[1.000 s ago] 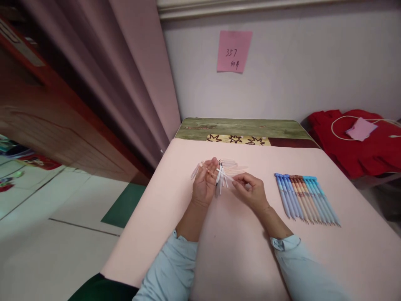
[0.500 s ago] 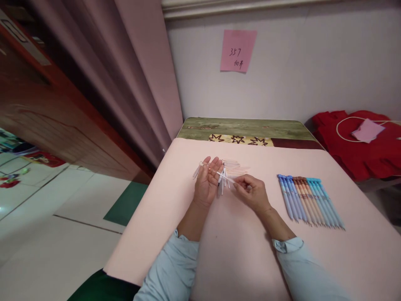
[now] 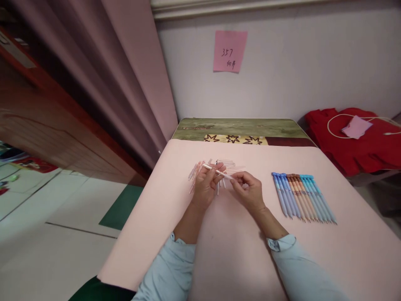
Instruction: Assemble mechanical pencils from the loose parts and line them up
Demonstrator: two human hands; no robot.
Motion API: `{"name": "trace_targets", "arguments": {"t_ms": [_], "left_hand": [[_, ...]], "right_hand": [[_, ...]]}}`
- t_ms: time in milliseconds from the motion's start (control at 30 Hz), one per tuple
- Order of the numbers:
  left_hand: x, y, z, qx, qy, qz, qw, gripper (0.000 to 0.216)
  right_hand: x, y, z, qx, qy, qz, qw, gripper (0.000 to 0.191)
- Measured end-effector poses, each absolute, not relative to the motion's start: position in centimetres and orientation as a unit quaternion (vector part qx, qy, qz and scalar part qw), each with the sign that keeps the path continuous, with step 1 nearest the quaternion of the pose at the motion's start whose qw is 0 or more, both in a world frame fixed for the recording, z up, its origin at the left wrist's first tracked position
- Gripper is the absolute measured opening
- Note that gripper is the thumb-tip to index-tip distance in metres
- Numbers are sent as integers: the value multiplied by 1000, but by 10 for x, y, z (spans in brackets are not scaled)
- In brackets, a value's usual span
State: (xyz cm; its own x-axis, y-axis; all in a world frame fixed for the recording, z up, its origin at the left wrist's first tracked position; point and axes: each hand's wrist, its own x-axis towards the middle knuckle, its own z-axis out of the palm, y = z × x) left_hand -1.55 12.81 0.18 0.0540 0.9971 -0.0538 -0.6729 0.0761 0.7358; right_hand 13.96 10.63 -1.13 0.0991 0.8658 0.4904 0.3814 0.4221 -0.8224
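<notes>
My left hand [image 3: 205,188] is curled around a bunch of thin white refills [image 3: 219,180] over the pink table [image 3: 238,251]. My right hand [image 3: 247,190] pinches one white refill [image 3: 216,170] that lies slanted across the left fingers. A loose heap of clear pen parts [image 3: 196,170] rests on the table just beyond the hands. To the right lies a neat row of blue and orange pens [image 3: 302,195], untouched.
A pink note [image 3: 230,51] hangs on the wall ahead. A green patterned surface [image 3: 238,128] borders the table's far edge. Red cloth with a white cord [image 3: 354,140] sits at right. A curtain [image 3: 125,75] and wooden door [image 3: 46,121] stand at left.
My left hand has gone from flat and open to curled around the refills. The right hand has drawn one refill up across the left fingers.
</notes>
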Motion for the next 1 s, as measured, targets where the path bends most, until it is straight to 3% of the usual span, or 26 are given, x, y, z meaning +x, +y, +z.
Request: {"name": "trace_targets", "arguments": {"t_ms": [367, 533, 600, 667, 767, 867, 1000], "left_hand": [[-15, 130, -1, 292, 357, 606, 648, 36], [-11, 127, -1, 330, 341, 611, 633, 31], [-11, 126, -2, 333, 343, 611, 631, 30], [-11, 127, -3, 330, 349, 611, 630, 32], [-13, 129, -4, 325, 354, 619, 621, 33], [-14, 130, -4, 326, 354, 619, 621, 34], [-13, 128, -2, 333, 348, 613, 627, 34]], "right_hand": [[138, 108, -14, -514, -566, 297, 572, 24], [142, 109, -20, -539, -553, 316, 552, 46], [142, 110, -20, -538, -552, 319, 552, 44], [141, 110, -18, -521, -562, 330, 552, 29], [139, 109, -14, -488, -571, 343, 564, 38], [138, 108, -14, -494, -564, 346, 564, 26], [141, 107, -17, -516, -570, 359, 528, 42]]}}
